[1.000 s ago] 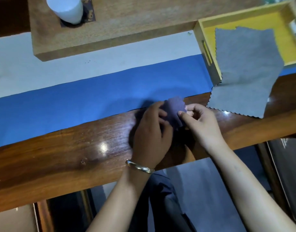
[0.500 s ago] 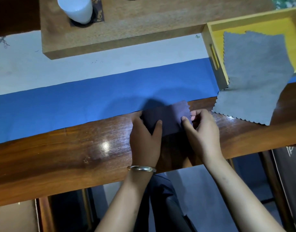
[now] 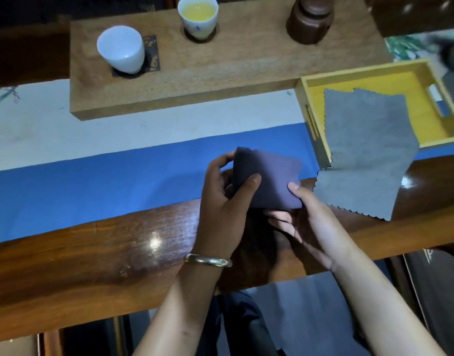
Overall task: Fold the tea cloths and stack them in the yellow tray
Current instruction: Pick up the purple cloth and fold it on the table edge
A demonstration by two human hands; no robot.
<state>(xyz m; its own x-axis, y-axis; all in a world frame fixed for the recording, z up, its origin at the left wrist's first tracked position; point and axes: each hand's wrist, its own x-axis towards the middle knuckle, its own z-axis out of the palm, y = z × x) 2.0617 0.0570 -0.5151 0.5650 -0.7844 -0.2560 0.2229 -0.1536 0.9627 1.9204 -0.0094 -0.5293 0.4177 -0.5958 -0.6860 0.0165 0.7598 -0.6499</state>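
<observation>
Purple cloth (image 3: 268, 178): folded, grasped by left hand (image 3: 224, 199) and right hand (image 3: 306, 219), above worktop (image 3: 92, 255) near edge. Yellow tray (image 3: 423, 73): far-right corner, nearer right hand. Grey cloth (image 3: 367, 150) overhangs its rim.

Teapot (image 3: 310, 19) top beyond the upper edge; purple cloth (image 3: 269, 179) far edge motion-blurred.

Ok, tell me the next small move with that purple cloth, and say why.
Probably carry the folded purple cloth right to the yellow tray. Both hands, left hand and right hand, hold it off the table, while the grey cloth lies unfolded over the tray's rim.
</observation>
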